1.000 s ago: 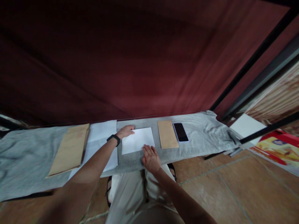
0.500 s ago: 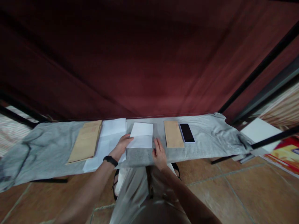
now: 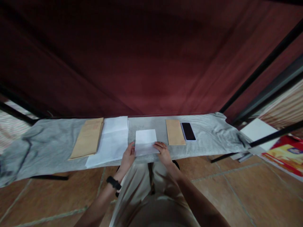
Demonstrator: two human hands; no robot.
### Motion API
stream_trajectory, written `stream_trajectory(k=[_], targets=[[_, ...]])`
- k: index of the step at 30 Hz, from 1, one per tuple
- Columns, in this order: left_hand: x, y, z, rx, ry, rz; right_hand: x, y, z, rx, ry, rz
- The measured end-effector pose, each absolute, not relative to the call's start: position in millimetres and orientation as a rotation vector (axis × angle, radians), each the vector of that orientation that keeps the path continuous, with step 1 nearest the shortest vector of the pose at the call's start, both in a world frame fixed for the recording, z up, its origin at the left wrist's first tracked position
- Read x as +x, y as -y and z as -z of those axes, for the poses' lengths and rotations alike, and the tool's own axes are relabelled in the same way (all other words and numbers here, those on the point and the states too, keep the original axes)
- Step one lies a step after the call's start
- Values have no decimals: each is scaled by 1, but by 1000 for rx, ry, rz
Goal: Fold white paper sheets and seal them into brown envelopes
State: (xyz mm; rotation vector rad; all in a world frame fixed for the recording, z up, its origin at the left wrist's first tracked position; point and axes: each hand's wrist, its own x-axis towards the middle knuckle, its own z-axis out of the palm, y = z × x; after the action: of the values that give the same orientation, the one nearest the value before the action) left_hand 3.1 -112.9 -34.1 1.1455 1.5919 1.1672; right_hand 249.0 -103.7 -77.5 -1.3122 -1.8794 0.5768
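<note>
A white sheet (image 3: 146, 141) lies on the grey cloth (image 3: 208, 135) that covers the counter, near its front edge and straight ahead of the person. Its near part looks folded up over the rest — a crease runs across it about halfway. The left hand (image 3: 128, 156) grips the sheet's near left corner, fingers curled on the paper edge; the right hand (image 3: 163, 150) pinches the near right corner, fingertips on top of the sheet. Both hands are closed on the paper rather than spread flat. A black band (image 3: 114, 182) sits on the left wrist. Just left of the sheet lies a larger stack of white paper (image 3: 111, 142), its edge close to the left hand, and beyond that a big brown envelope (image 3: 87, 137) partly overlapping the stack. To the right of the sheet, a little apart, lies a small brown envelope (image 3: 175, 132), long side pointing away from the person, and just beside it a dark phone (image 3: 188, 131), screen up and black. Behind the counter hangs a dark red curtain (image 3: 142, 63). The floor (image 3: 236, 195) is brown tile, and the person's pale trousers (image 3: 146, 195) fill the lower middle of the view. At far right a white board (image 3: 257, 130) and a red-and-yellow printed box (image 3: 286, 154) lie behind black bars — well apart from the hands.
</note>
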Motion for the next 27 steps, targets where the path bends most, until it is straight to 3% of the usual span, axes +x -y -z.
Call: stream_trajectory(k=[6,27], targets=[[-12,129,37,1803,-1492,-957,251,103,75,-1343,1875,-567],[-1,81,31,1590,-1782,-935,236,74,49,-1750,1790,-433]])
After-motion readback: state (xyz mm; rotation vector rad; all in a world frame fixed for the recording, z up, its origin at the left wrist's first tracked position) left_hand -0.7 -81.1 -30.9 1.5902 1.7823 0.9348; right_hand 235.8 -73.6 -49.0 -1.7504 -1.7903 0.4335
